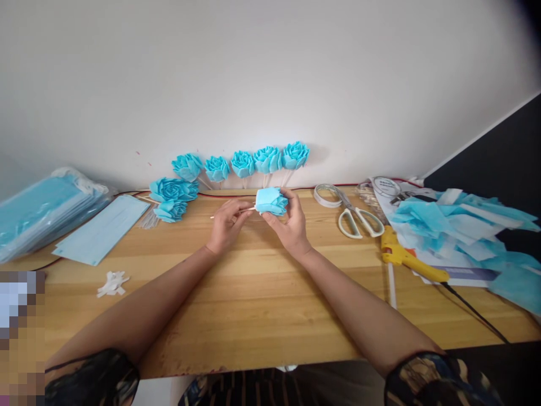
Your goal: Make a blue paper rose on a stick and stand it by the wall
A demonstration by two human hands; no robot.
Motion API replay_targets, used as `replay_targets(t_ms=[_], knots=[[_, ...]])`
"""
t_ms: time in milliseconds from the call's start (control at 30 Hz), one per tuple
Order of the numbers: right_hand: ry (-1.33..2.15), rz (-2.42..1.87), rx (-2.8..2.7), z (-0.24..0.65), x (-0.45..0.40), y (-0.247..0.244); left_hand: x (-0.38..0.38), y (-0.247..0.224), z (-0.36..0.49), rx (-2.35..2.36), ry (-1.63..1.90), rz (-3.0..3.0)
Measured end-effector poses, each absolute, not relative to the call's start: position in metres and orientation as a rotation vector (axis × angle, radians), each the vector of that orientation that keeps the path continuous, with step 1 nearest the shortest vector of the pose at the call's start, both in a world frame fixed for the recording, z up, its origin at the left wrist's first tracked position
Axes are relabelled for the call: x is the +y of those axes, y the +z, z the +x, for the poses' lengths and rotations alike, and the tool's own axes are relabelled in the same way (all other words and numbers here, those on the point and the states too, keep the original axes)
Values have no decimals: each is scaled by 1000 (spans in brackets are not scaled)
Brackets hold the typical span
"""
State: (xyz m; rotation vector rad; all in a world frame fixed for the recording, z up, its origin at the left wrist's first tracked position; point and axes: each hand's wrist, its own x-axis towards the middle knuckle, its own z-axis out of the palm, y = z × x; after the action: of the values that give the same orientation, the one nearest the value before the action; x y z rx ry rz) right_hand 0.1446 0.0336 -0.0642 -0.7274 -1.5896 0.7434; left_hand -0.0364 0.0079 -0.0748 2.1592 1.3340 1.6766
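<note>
Between my hands, above the wooden table point(253, 282), a blue fabric flower point(271, 201) lies on its side, its petals toward the right. My left hand point(230, 223) pinches the thin wooden stick point(248, 210) that comes out of the flower's base, and the stick's end pokes out to the left past my fingers. My right hand point(291, 224) is wrapped round the petal side, thumb below and fingers behind. Several finished blue flowers point(243, 163) on sticks lean against the wall behind.
More blue flowers point(173, 194), flat blue sheets point(105, 225), a plastic-wrapped pack point(51, 208) and white strips point(112, 283) lie left. Right are a tape roll point(327, 195), scissors point(358, 217), a yellow glue gun point(409, 262) with its cord, and blue scraps point(456, 220).
</note>
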Motion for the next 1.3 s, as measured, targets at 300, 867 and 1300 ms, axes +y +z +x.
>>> replay_targets(t_ms=[300, 867, 1300], knots=[[871, -683, -1620, 145, 31, -57, 5, -75, -38, 1389, 1622, 2072], [939, -645, -1626, 146, 29, -55, 6, -76, -37, 1414, 1533, 2042], [875, -705, -1626, 145, 31, -59, 9, -80, -36, 1423, 1554, 2022]])
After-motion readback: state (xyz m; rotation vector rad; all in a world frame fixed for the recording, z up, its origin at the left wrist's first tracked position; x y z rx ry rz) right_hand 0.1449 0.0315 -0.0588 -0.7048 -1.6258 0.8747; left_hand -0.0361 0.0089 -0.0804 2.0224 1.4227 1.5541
